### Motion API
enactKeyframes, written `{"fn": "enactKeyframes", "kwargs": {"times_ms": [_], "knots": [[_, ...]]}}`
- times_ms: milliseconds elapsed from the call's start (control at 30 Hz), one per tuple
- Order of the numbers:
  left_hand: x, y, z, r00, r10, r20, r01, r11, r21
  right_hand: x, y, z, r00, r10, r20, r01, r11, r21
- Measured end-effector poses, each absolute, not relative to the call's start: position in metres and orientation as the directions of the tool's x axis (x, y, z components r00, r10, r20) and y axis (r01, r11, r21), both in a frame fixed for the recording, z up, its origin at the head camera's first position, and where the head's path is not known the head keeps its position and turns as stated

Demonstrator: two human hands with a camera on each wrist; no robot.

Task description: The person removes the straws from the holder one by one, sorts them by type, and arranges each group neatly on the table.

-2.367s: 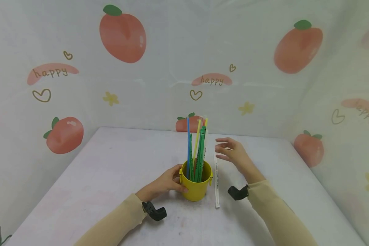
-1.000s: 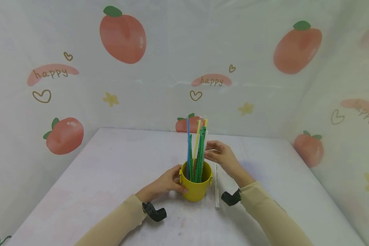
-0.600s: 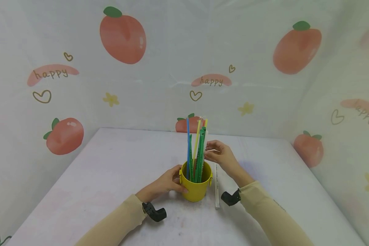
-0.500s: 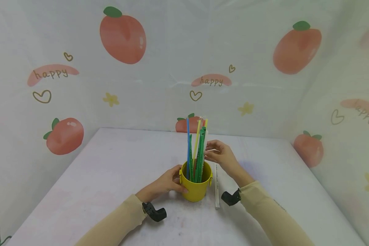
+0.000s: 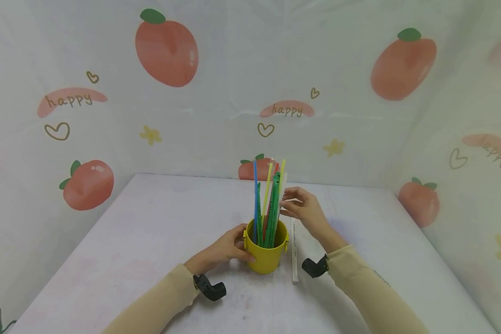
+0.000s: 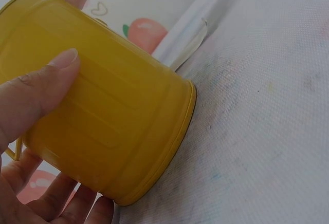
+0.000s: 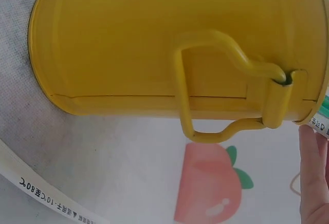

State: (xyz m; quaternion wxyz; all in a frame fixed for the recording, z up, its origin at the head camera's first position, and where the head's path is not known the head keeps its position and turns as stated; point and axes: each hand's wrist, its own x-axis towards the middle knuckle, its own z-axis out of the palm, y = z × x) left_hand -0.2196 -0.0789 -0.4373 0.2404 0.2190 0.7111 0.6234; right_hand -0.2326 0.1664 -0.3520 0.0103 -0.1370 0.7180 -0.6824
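A small yellow bucket [image 5: 264, 260] stands upright on the table, holding several drinking straws: a blue straw [image 5: 255, 190], yellow ones, a red one and green-wrapped straws [image 5: 271, 218]. My left hand [image 5: 224, 247] grips the bucket's left side, thumb [image 6: 64, 62] on the near wall and fingers round behind. With its fingertips my right hand [image 5: 309, 211] pinches a white-wrapped straw [image 5: 284, 180] above the rim, at the right of the bunch. That straw leans right, its lower end hidden in the bucket. A yellow straw [image 5: 283, 168] stands close beside it.
Another white-wrapped straw [image 5: 294, 257] lies on the table just right of the bucket. A yellow wire handle [image 7: 181, 93] hangs on the bucket's right side. Behind the table [image 5: 171, 204] rises a white cloth [image 5: 217, 116] with printed fruit.
My right hand came left to the straws, then shifted slightly right and up. The white-wrapped straw and a yellow one tilted right, showing more of the red straw. My left hand stayed put.
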Motion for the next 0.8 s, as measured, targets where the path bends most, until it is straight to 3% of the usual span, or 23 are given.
{"fn": "enactKeyframes", "kwargs": {"times_ms": [800], "knots": [[-0.219,-0.079,-0.438,-0.785,0.617,-0.057,0.022,0.119,0.993,-0.232,0.177,-0.331,-0.959,-0.144,0.245,-0.246,-0.009,-0.969]]}}
